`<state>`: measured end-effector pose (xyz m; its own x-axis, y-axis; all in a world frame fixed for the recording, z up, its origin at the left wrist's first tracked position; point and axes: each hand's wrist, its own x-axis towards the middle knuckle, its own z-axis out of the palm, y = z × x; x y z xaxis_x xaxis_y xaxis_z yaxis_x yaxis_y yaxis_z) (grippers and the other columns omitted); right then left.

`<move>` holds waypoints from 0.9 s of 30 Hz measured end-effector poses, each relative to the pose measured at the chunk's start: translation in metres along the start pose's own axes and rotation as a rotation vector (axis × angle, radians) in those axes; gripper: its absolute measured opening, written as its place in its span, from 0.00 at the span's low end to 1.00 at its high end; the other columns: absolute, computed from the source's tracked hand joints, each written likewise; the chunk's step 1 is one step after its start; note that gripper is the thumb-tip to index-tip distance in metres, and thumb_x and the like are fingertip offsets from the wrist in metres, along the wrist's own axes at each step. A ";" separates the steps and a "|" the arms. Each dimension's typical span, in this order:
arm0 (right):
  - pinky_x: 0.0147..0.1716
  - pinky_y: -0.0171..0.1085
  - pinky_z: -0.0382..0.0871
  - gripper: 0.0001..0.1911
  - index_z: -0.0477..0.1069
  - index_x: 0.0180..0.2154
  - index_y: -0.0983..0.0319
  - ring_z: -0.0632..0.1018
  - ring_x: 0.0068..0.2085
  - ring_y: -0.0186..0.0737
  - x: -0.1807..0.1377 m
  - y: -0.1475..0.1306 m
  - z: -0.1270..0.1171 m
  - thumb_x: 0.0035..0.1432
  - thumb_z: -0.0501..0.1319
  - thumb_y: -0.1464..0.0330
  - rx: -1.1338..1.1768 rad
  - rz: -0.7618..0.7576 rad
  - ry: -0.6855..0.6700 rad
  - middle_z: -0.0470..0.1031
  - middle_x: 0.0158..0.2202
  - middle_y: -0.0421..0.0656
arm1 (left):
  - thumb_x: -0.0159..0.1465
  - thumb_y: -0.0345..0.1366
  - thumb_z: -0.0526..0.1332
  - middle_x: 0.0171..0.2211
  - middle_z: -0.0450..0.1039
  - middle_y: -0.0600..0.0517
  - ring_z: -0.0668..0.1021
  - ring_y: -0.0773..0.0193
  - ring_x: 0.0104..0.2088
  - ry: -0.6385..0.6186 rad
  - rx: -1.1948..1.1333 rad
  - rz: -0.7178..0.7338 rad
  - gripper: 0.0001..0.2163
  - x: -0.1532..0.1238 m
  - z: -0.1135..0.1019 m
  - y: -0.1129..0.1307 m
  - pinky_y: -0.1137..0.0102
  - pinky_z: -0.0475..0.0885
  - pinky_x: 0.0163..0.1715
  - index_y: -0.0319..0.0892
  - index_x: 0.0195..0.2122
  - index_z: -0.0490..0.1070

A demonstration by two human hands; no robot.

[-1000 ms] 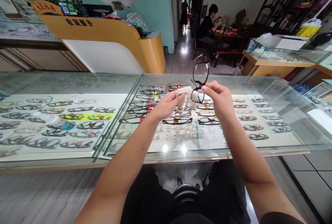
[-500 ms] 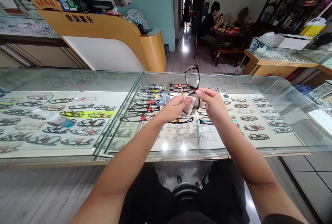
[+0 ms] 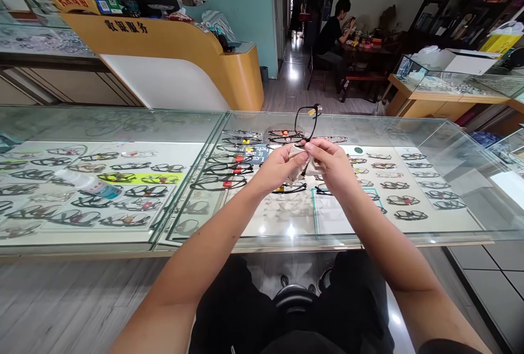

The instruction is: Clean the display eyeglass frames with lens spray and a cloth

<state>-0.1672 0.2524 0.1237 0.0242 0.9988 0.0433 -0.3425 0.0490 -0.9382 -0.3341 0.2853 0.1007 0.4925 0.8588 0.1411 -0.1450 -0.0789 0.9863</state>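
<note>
A pair of dark-framed eyeglasses (image 3: pixel 315 120) is held above the glass display case, one rim standing up past my fingers. My right hand (image 3: pixel 331 167) pinches the frame near its middle with thumb and fingers. Closed beside it, my left hand (image 3: pixel 275 170) grips a crumpled pale cloth (image 3: pixel 295 150) against the lower part of the glasses. Both hands are nearly touching, and my fingers and the cloth hide the lower lens. Beneath them, rows of eyeglasses (image 3: pixel 223 182) lie inside the case.
A white spray bottle (image 3: pixel 92 186) lies on the left glass case (image 3: pixel 164 240). Across the aisle stands a yellow-and-white counter (image 3: pixel 241 78). A seated person (image 3: pixel 333 34) is at a dark table at the back. Another case (image 3: pixel 446 85) carries a white box at right.
My hands have come closer together around the glasses. The upright rim has turned and shifted slightly right. The cloth has moved with my left hand against the lower part.
</note>
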 end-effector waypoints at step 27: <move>0.31 0.37 0.59 0.14 0.80 0.27 0.58 0.65 0.30 0.33 0.009 0.005 -0.001 0.41 0.78 0.58 0.096 0.005 0.100 0.78 0.31 0.37 | 0.62 0.68 0.72 0.27 0.72 0.54 0.70 0.68 0.26 0.141 -0.063 0.081 0.30 0.004 0.008 -0.014 0.72 0.66 0.27 0.41 0.37 0.76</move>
<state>-0.1676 0.2619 0.1192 0.1145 0.9934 0.0001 -0.4312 0.0497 -0.9009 -0.3230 0.2855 0.0886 0.3521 0.9139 0.2023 -0.2346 -0.1231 0.9643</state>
